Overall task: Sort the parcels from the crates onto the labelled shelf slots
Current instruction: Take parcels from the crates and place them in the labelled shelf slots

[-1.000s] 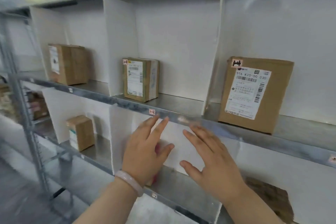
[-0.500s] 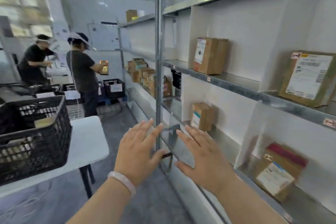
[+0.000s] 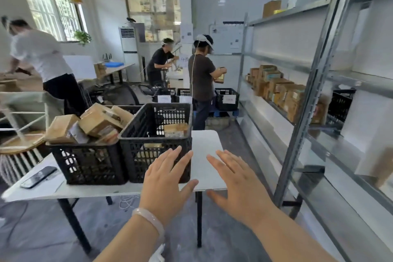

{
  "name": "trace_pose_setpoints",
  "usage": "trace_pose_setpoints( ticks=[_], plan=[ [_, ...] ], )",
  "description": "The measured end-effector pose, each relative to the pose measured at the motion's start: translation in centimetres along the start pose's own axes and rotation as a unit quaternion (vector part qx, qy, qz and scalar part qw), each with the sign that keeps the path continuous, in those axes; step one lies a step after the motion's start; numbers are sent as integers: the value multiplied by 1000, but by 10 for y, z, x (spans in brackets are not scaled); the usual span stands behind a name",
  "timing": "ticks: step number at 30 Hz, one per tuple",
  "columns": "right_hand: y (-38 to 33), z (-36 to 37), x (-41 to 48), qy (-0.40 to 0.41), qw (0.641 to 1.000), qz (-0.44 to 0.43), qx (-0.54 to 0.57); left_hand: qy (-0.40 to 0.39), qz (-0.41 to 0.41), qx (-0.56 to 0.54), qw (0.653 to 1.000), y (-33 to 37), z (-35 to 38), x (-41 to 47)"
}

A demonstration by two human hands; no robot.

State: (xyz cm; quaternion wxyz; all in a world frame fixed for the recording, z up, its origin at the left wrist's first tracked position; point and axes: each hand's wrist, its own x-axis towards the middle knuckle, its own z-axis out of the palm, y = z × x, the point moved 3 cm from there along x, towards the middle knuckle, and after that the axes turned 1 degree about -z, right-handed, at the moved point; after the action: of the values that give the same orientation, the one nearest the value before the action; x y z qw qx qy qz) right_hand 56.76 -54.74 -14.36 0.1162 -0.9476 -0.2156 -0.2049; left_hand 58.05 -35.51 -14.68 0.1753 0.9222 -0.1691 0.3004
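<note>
Your left hand [image 3: 168, 178]: held out flat with fingers spread and nothing in it, in front of the near wall of the right-hand crate; a pale bangle [image 3: 148, 218] sits on that wrist.
Your right hand [image 3: 238, 183]: also flat, fingers apart and empty, over the bare right end of the desk; it does not touch your left hand.
Desk [image 3: 204, 144]: white top, dark legs, straight ahead of you.
Left crate [image 3: 89, 161]: black, heaped above its rim with brown parcels [image 3: 95, 121] lying at all angles.
Right crate [image 3: 155, 134]: black, pushed against the left one, much emptier; one small parcel [image 3: 175, 130] shows near its far right corner.
Phone [image 3: 38, 176]: dark, lying flat on the desk's left end, beside the left crate.
Shelf unit [image 3: 314, 83]: metal, along your right side; a row of brown boxes [image 3: 276, 89] stands on a middle level further down.
Other people: one in a dark shirt [image 3: 202, 74] stands by floor crates holding a box, another bends behind, a third in white [image 3: 40, 55] leans at the far left.
</note>
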Motion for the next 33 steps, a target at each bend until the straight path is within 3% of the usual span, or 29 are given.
trace_pose_setpoints(
  ticks=[10,22,33],
  plan=[
    [-2,96,137,-23,996,-41,77,-16,-77,32,996,-121,46,50],
    [85,178,330,-30,992,-16,120,-74,-174,58,980,-251,140,197],
    [94,284,408,-165,974,28,150,-176,-201,65,961,-342,207,256]
  ],
)
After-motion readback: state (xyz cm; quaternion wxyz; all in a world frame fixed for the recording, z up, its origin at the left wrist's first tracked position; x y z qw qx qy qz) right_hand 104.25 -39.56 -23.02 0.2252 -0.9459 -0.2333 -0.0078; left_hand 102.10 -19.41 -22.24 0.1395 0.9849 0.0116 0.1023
